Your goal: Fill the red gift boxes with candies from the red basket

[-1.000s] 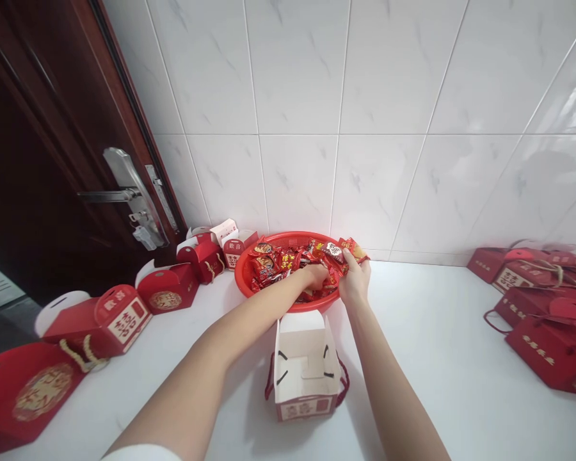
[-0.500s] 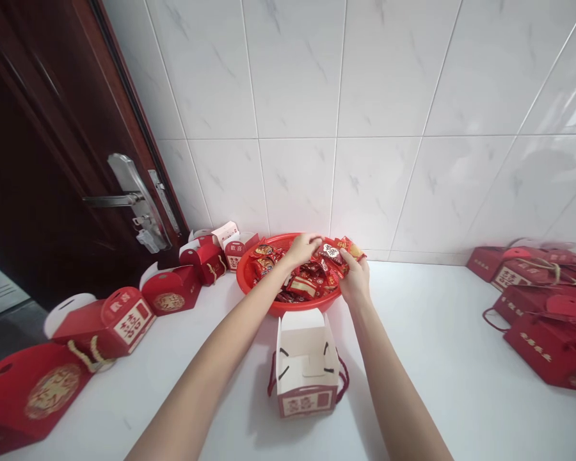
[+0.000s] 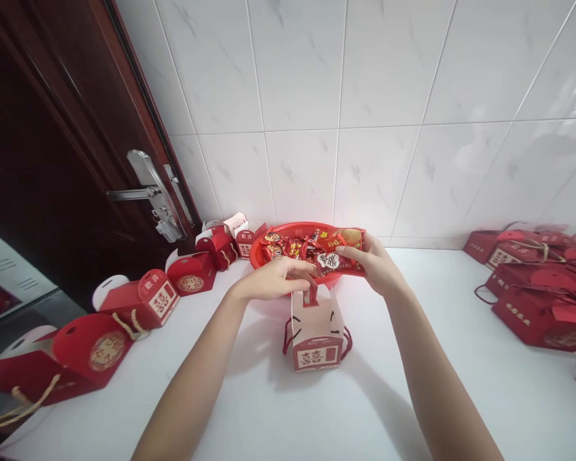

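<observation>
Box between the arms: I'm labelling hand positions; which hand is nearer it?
Left. The left hand, at the far left end of the box, holds a red packet over its opening; the right hand, gripping larger packets, is farther off, beyond the box to the right.

White desk [image 3: 278, 416]. Red basket [image 3: 256, 257] near back. Open box [image 3: 317, 360], white inside, red cords [image 3: 349, 340] at sides, just in front of basket. From here, row of red boxes [image 3: 192, 274] along left, some with pale rope handles [image 3: 135, 320]; cluster of red boxes [image 3: 528, 320] over at right.
</observation>
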The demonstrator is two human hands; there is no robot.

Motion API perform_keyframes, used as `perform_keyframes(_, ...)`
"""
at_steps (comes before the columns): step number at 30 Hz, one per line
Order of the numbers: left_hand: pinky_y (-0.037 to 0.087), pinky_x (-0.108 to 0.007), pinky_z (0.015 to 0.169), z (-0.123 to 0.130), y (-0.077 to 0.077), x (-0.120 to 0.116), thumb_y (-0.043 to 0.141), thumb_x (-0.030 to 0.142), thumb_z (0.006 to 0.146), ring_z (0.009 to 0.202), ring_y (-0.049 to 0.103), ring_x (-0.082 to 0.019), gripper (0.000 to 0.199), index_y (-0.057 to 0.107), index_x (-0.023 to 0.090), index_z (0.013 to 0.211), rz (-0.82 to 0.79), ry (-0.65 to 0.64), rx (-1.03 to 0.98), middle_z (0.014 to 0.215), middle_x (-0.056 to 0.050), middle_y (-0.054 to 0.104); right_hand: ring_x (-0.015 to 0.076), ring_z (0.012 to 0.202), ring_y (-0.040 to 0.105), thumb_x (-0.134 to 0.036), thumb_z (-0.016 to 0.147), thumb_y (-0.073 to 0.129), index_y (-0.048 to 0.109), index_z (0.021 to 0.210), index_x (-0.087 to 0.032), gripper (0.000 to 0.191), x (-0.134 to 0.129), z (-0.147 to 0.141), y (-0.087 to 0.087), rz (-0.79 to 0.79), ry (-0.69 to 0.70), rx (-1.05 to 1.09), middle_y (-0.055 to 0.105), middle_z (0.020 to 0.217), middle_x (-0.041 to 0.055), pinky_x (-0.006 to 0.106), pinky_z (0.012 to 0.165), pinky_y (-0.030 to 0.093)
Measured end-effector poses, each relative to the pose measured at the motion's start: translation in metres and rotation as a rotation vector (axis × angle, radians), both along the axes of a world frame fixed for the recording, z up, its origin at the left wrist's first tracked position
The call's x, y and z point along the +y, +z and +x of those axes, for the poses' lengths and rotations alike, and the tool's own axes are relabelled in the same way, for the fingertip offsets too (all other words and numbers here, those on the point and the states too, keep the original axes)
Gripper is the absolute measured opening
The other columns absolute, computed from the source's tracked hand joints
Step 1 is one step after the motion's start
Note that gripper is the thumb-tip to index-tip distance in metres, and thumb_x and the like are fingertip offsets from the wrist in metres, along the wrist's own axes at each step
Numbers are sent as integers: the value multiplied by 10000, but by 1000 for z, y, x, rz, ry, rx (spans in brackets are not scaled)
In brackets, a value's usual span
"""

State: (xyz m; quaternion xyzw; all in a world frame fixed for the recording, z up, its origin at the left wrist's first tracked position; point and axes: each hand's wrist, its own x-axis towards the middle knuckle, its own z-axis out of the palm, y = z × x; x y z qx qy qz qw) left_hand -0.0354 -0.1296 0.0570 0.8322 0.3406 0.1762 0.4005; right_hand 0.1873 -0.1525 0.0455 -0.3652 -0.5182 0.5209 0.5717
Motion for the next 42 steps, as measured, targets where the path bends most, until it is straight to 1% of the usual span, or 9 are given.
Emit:
perform_keyframes(4, 509, -353, 976, -5, 3, -5, 557, 232, 847, 1090, 664, -233, 266, 736, 181, 1037, 135, 99, -29, 1133, -60, 748, 226, 912, 703, -302, 745, 774, 618, 1095, -195, 398, -16, 1, 8, 59, 97, -236, 719, 1040, 57, 389, 799, 586)
perform_keyframes(10, 548, -367, 894, -13, 5, -1, 586, 306, 827, 930, 701, -228, 258, 722, 157, 988, 149, 264, -160, 977, -70, 761, 221, 865, 675, -243, 761, 727, 609, 1090, -183, 354, -22, -4, 11, 83, 241, -600, 686, 1022, 65, 358, 701, 571)
perform_keyframes(14, 525, -339, 894, -15, 8, -1, 589, 363, 844, 973, 684, -230, 284, 719, 164, 999, 135, 236, -70, 1024, -66, 754, 194, 775, 638, -221, 737, 718, 604, 1031, -193, 316, -22, -9, 13, 85, 282, -714, 655, 909, 26, 317, 621, 517)
perform_keyframes(19, 492, -295, 793, -16, 9, -6, 533, 456, 881, 928, 659, -224, 334, 712, 187, 968, 193, 151, 277, 989, -43, 737, 160, 715, 566, -282, 750, 730, 540, 850, -199, 230, -18, -12, 11, 116, 299, -807, 587, 809, -14, 290, 588, 431)
perform_keyframes(23, 475, -259, 681, -16, 6, -8, 553, 463, 857, 815, 665, -197, 316, 640, 200, 1010, 85, 114, 465, 938, -31, 707, 129, 668, 481, -326, 815, 685, 494, 798, -206, 226, -17, -14, 8, 192, 304, -828, 520, 768, -34, 277, 576, 379)
perform_keyframes(28, 443, -241, 571, -16, 0, -5, 595, 287, 761, 696, 654, -188, 181, 569, 203, 919, -59, 101, 430, 775, 2, 647, 139, 689, 502, -323, 878, 582, 440, 799, -223, 191, -21, -16, 10, 209, 244, -671, 514, 778, -26, 282, 591, 424)
perform_keyframes(32, 447, -242, 575, -18, -1, -2, 606, 257, 720, 710, 639, -190, 144, 560, 201, 844, -53, 44, 331, 769, 6, 631, 179, 862, 601, -245, 865, 560, 549, 992, -212, 132, -24, -15, 12, 191, 409, -540, 618, 935, 17, 308, 726, 521)
perform_keyframes(35, 500, -243, 634, -20, 2, -2, 640, 284, 723, 786, 651, -183, 234, 568, 201, 929, -133, -5, 220, 934, -13, 646, 178, 840, 620, -191, 843, 573, 598, 1047, -204, 205, -22, -12, 13, 200, 523, -699, 651, 935, 14, 285, 698, 516)
perform_keyframes(42, 519, -238, 616, -27, 7, -5, 665, 275, 738, 687, 597, -141, 219, 561, 196, 913, -224, -54, 186, 852, 2, 619, 160, 755, 577, -135, 838, 560, 606, 936, -192, 122, -24, -21, 12, 208, 648, -993, 633, 862, 10, 255, 604, 447)
